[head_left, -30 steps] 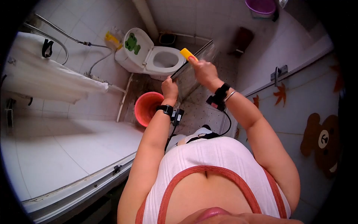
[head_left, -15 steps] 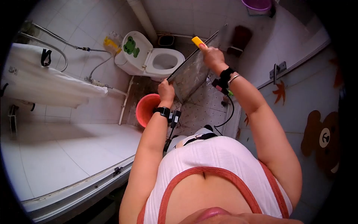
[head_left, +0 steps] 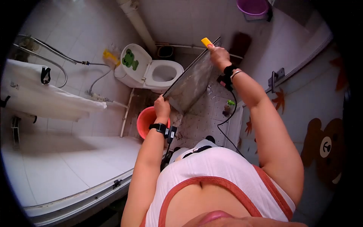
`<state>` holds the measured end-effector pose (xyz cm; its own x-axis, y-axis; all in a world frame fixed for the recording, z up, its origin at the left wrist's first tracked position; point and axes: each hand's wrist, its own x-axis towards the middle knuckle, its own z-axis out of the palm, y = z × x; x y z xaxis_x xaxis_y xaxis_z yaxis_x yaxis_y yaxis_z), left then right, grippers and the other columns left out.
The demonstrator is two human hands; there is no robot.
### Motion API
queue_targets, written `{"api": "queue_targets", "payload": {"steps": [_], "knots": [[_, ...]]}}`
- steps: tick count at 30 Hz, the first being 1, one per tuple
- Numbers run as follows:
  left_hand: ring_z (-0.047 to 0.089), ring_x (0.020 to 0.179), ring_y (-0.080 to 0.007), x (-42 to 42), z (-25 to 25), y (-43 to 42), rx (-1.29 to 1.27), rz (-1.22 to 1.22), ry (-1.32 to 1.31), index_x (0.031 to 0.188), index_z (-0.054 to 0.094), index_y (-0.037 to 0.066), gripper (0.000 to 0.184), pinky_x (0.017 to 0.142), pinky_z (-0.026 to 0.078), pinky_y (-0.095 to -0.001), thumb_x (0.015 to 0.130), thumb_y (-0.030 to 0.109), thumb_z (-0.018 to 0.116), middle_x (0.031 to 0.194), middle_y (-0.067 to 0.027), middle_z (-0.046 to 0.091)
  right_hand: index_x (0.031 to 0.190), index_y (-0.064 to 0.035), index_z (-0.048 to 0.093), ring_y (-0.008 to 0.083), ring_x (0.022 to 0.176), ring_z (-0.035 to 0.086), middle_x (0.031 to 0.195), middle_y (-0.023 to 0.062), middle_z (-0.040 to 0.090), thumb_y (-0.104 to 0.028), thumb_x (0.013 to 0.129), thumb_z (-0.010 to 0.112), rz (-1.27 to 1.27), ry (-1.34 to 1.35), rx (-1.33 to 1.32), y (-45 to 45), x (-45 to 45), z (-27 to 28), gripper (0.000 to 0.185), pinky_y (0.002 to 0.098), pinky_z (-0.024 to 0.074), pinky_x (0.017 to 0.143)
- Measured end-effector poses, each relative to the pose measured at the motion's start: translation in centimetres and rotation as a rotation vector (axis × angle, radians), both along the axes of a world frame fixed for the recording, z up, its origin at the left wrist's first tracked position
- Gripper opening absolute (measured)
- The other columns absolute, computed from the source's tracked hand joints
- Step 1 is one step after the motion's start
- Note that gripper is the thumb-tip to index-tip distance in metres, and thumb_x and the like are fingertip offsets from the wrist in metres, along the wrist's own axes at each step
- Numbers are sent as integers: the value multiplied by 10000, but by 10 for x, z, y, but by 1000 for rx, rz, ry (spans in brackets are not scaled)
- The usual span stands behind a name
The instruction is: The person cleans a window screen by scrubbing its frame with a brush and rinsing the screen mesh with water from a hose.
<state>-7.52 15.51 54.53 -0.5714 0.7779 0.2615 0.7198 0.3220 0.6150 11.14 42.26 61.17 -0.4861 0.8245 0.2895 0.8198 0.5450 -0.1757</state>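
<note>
A thin, flat panel with a smeared greyish face stands tilted between my two hands, seen almost edge-on. My left hand is closed on its near corner, above an orange-red bucket. Up at the far end of the panel, my right hand grips a yellow block-like tool, with the thumb on it. Whether the tool or the fingers press on the panel's hidden side, I cannot tell. Both wrists wear black straps with cables.
Beyond the panel is a white toilet with its lid up. A white curtain and a shower hose hang at left. The door with a bear sticker stands at right. A purple basin is at the back.
The panel and both hands sit slightly lower in the view, partly because the camera tilted. The panel's far end has shifted a little left. Both grips stay the same.
</note>
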Motion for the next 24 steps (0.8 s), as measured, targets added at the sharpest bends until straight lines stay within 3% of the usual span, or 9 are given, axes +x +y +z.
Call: {"api": "queue_targets", "payload": {"steps": [4, 7, 11, 13, 14, 18, 21, 22, 24], "knots": [[570, 779, -411, 2, 6, -1, 4, 1, 4, 889, 610, 2, 193, 663, 453, -452, 801, 172, 586, 791, -241, 598, 1179, -135, 461, 277, 668, 628, 790, 133, 597, -124, 846, 485, 342, -74, 62, -70, -2, -1, 333, 370, 522, 545], [569, 777, -409, 3, 5, -2, 19, -17, -21, 869, 612, -3, 190, 648, 453, -447, 801, 173, 589, 789, -239, 596, 1198, -179, 458, 264, 684, 631, 787, 124, 599, -101, 848, 473, 348, -81, 55, -63, 3, 6, 359, 368, 524, 542], [567, 777, -411, 1, -1, -1, 7, -5, -16, 868, 611, -2, 177, 648, 450, -453, 800, 159, 587, 783, -242, 593, 1131, -187, 530, 249, 795, 642, 912, 87, 631, -135, 870, 453, -32, -91, -36, 35, 19, 9, 278, 370, 527, 632], [563, 771, -421, 4, 0, -3, 1, 11, 30, 867, 597, -11, 157, 650, 445, -464, 793, 125, 571, 764, -250, 587, 1126, -170, 538, 292, 786, 636, 863, 125, 643, -204, 896, 409, -105, -45, -29, 66, 28, 12, 266, 407, 508, 652], [562, 769, -424, 8, 3, -3, 6, 19, 5, 863, 591, -16, 149, 652, 445, -468, 784, 107, 563, 761, -253, 586, 1100, -147, 554, 299, 823, 628, 871, 141, 639, -257, 924, 358, -96, -41, -25, 73, 32, 12, 286, 411, 504, 678], [564, 765, -423, 3, -1, -4, 33, 0, 0, 848, 582, -20, 128, 655, 448, -475, 768, 68, 537, 762, -253, 588, 1095, -160, 553, 320, 809, 624, 835, 158, 633, -222, 913, 387, -259, 137, -174, 49, 11, -7, 253, 412, 502, 696], [569, 771, -418, -2, -11, 0, 17, 31, 50, 854, 584, -14, 132, 659, 451, -471, 775, 79, 535, 774, -250, 593, 1182, -226, 482, 306, 676, 623, 793, 145, 603, -134, 852, 460, 74, 10, 92, -22, -3, -29, 343, 408, 513, 522], [570, 770, -416, -2, -10, 1, -4, 43, 62, 842, 587, -14, 141, 661, 453, -471, 787, 109, 547, 774, -246, 595, 1194, -139, 440, 211, 649, 637, 766, 97, 600, -119, 859, 489, 171, -57, 157, -56, -6, -17, 340, 307, 522, 459], [571, 769, -416, 6, 5, 2, 5, 48, 26, 833, 589, -15, 154, 661, 453, -471, 792, 129, 556, 771, -245, 595, 1188, -122, 449, 218, 600, 629, 718, 87, 590, -84, 825, 510, 269, -26, 147, -107, -20, -16, 370, 320, 517, 447]]}}
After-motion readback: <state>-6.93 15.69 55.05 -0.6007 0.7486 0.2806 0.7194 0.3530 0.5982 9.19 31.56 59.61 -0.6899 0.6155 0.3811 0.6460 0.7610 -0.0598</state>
